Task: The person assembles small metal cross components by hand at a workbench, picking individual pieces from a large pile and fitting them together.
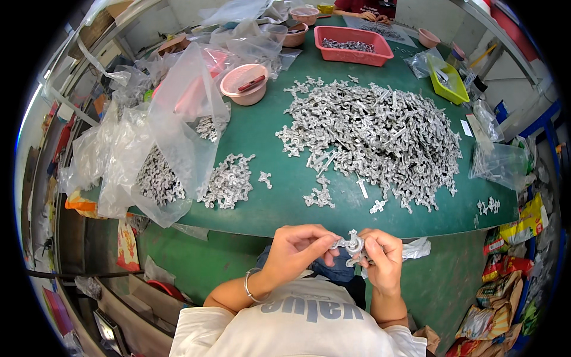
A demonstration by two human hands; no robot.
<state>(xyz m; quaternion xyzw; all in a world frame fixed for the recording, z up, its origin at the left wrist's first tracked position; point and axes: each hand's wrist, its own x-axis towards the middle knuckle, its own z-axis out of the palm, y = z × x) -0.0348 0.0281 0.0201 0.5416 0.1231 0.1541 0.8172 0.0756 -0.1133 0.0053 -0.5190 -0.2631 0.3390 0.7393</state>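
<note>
Just off the table's near edge, both my hands hold a small grey metal casting (355, 243) with rounded lobes. My left hand (300, 253) pinches its left end between thumb and fingers. On the other side my right hand (382, 256) has its fingers curled round the right part, hiding some of it; whether this is one piece or two I cannot tell. Ahead lies a big heap of similar grey castings (375, 137). A few stray castings (319, 195) lie at its near left. Further left is a smaller pile of castings (228, 181).
Clear plastic bags (184, 119) cover the left of the green table (262, 211). Behind stand a pink bowl (244, 89), a red tray of parts (354, 55) and a yellow-green basket (449, 83). Another person's hands (375, 18) are at the far end. Bagged packs (499, 285) line the right.
</note>
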